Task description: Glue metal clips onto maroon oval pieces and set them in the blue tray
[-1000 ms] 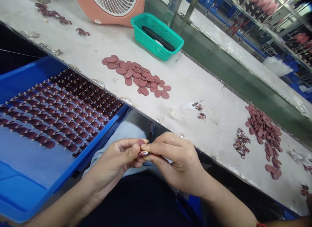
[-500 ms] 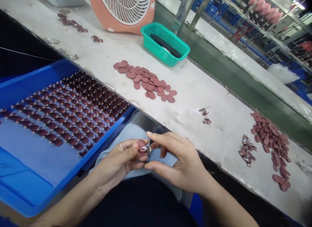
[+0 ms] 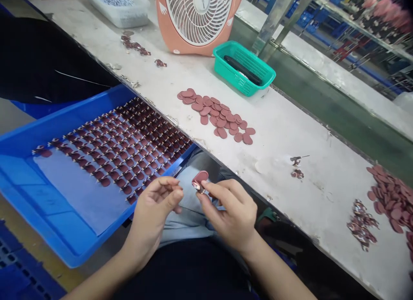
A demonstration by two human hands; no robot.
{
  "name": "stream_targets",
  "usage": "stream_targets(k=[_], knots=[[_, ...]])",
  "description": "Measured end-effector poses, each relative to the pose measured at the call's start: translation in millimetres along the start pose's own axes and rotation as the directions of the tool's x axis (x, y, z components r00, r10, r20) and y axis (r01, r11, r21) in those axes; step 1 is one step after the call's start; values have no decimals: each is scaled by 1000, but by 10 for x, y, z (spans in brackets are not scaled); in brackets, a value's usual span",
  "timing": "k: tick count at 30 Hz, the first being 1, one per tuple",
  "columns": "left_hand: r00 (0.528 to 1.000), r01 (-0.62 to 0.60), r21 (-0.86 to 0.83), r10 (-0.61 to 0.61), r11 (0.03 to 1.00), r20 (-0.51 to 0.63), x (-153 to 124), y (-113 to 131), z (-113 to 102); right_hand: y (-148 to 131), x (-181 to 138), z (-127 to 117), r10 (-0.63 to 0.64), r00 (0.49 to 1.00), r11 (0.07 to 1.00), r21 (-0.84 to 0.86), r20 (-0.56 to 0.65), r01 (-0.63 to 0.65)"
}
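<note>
My right hand (image 3: 230, 214) pinches a small maroon oval piece (image 3: 200, 179) with a patterned bit on it, held up over my lap. My left hand (image 3: 155, 205) sits just left of it, fingers loosely curled and slightly apart, with nothing in them. At the left a blue tray (image 3: 80, 115) holds several neat rows of the same maroon pieces (image 3: 129, 145) on a pale sheet. A loose pile of maroon ovals (image 3: 216, 115) lies on the white worktable (image 3: 290, 128) beyond my hands.
A green mesh basket (image 3: 243, 70) with a dark tool and an orange fan (image 3: 198, 16) stand at the back of the table. A white bin (image 3: 119, 5) is at far left. More maroon ovals (image 3: 390, 197) and small patterned pieces (image 3: 359, 222) lie at right.
The piece has passed from my left fingers to my right hand, which has lifted it slightly. My left hand has let go. The view has shifted so everything sits further right and lower.
</note>
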State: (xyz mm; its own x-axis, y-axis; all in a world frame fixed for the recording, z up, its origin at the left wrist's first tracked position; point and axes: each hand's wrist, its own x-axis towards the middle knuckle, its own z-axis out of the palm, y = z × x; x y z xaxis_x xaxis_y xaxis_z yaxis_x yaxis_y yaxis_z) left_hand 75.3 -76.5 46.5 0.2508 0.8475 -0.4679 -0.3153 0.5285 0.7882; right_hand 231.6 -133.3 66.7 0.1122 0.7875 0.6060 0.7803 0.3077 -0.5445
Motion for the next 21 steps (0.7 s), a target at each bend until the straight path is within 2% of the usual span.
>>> stream_targets(k=[2, 4, 7, 10, 12, 15, 18, 20, 21], knots=[[995, -91, 22, 92, 996, -36, -30, -9, -49, 0, -31, 178, -89, 996, 994, -65, -32, 87], [993, -116, 43, 117, 992, -20, -42, -13, -86, 0, -54, 342, -144, 989, 987, -81, -20, 142], [988, -140, 76, 144, 987, -55, -22, -10, -118, -17, -50, 527, -143, 990, 988, -52, 18, 144], [981, -126, 111, 140, 986, -134, 23, 7, -190, -70, -19, 601, -128, 990, 991, -39, 56, 130], [967, -113, 174, 149, 978, -209, 67, 50, -325, -111, -16, 572, -166, 982, 986, -19, 86, 168], [919, -82, 431, 236, 898, -316, 166, 178, -710, -125, -68, 431, -236, 965, 972, 15, 110, 236], [867, 22, 621, 294, 784, -403, 304, 301, -1224, -59, -166, 267, -210, 969, 977, -9, 130, 213], [837, 111, 755, 349, 646, -422, 401, 318, -1539, 9, -233, 192, -170, 976, 983, -46, 136, 178], [827, 150, 826, 390, 543, -406, 446, 302, -1667, 43, -263, 167, -155, 978, 984, -64, 137, 165]])
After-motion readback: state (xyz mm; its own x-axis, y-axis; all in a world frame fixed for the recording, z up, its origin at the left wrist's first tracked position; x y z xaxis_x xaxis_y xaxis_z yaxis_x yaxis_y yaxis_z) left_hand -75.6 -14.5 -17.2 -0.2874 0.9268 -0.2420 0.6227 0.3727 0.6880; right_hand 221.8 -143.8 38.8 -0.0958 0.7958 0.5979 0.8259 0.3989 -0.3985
